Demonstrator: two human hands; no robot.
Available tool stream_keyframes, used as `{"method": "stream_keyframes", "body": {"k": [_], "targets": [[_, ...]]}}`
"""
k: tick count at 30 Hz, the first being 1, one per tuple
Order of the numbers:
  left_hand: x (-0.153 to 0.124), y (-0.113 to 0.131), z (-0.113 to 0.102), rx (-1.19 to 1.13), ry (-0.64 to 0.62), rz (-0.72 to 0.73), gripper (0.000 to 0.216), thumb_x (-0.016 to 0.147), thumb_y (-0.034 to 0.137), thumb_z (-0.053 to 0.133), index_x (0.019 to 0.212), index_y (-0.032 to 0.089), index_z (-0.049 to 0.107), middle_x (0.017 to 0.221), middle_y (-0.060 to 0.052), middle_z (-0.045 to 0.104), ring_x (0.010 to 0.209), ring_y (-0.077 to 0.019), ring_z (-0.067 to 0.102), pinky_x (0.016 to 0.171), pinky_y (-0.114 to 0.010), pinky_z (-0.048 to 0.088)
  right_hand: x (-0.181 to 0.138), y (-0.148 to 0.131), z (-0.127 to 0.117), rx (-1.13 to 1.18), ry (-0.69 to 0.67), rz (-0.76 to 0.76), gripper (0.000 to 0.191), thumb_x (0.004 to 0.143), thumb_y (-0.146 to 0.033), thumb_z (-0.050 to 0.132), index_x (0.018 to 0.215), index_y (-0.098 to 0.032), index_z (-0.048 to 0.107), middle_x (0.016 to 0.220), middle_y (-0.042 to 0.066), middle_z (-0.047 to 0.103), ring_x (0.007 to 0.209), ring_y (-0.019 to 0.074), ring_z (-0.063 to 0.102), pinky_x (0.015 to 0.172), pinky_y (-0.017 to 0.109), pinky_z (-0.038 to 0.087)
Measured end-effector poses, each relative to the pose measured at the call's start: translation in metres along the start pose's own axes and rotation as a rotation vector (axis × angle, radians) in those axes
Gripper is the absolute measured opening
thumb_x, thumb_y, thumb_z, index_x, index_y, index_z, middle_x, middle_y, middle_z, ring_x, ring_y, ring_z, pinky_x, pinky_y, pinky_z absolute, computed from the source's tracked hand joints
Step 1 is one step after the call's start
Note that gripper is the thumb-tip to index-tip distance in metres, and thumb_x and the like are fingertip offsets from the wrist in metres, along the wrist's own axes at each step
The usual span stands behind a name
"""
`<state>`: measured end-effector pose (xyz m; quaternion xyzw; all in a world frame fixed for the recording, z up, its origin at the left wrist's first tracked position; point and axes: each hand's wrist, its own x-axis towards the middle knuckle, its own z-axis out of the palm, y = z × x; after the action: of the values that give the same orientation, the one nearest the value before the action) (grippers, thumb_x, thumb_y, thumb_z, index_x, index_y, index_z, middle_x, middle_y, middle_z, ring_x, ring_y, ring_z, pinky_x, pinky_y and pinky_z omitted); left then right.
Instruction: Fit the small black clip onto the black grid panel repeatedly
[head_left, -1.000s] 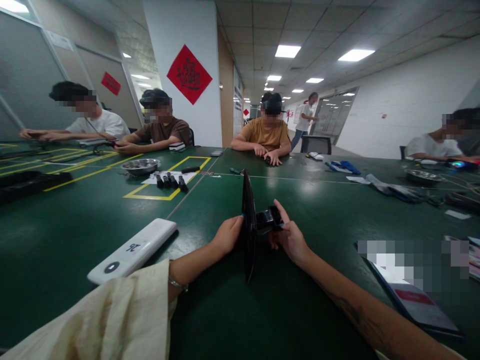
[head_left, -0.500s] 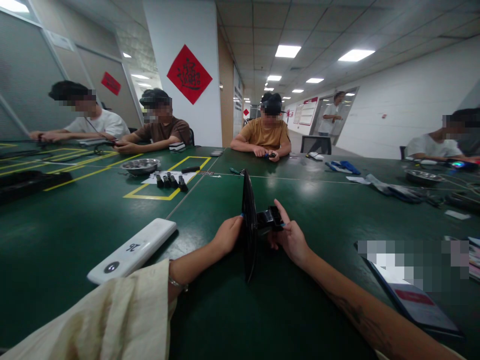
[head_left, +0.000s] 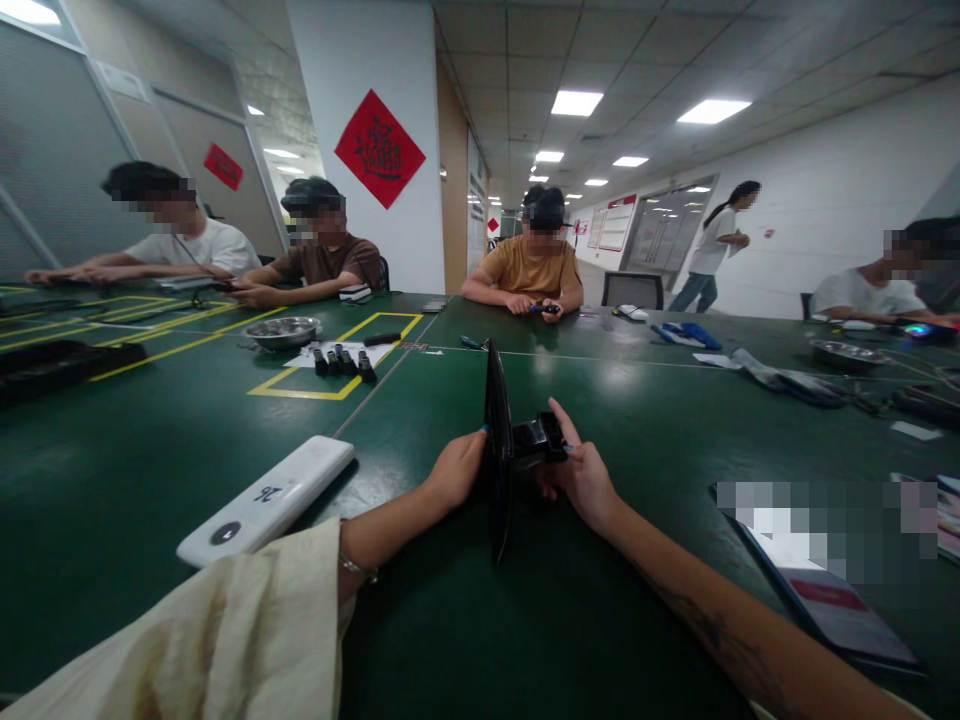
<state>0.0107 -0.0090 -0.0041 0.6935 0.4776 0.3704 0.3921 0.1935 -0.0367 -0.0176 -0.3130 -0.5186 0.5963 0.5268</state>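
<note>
In the head view, a thin black panel (head_left: 498, 490) stands upright on edge in front of me, its broad faces turned sideways. A glossy black bracket (head_left: 534, 438) juts from its right face. My left hand (head_left: 454, 472) grips the panel from the left, thumb at its edge and the other fingers hidden behind it. On the opposite side, my right hand (head_left: 589, 480) is closed on the bracket's outer end, with the index finger stretched up along it. What kind of device the panel and bracket form, I cannot tell.
A white power bank (head_left: 266, 500) lies by my left forearm, and a phone (head_left: 847, 610) by my right. Farther off are a metal bowl (head_left: 281, 332), several black cylindrical pieces (head_left: 343, 362) and blue cloth (head_left: 690, 333). Co-workers sit around the green table (head_left: 420, 640).
My hands and the black panel have hardly moved. In the background, a walking person has come out from the doorway toward the right. The far-left co-worker's hand has shifted left.
</note>
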Motion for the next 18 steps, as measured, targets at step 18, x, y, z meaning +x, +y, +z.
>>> {"method": "stream_keyframes", "body": {"k": [18], "targets": [[-0.0015,0.0005,0.0008,-0.007,-0.049,-0.027,0.039,0.083,0.040,0.031,0.074,0.013,0.058,0.074,-0.006,0.062,0.073,-0.0205,0.055,0.069,-0.030,0.043,-0.0001,0.0009,0.0081,0.098,0.195,0.056,0.090,0.063,-0.036,0.030,0.145,-0.013,0.001,0.053,-0.002,0.054,0.040,0.0162,0.047,0.036,0.024,0.030]]}}
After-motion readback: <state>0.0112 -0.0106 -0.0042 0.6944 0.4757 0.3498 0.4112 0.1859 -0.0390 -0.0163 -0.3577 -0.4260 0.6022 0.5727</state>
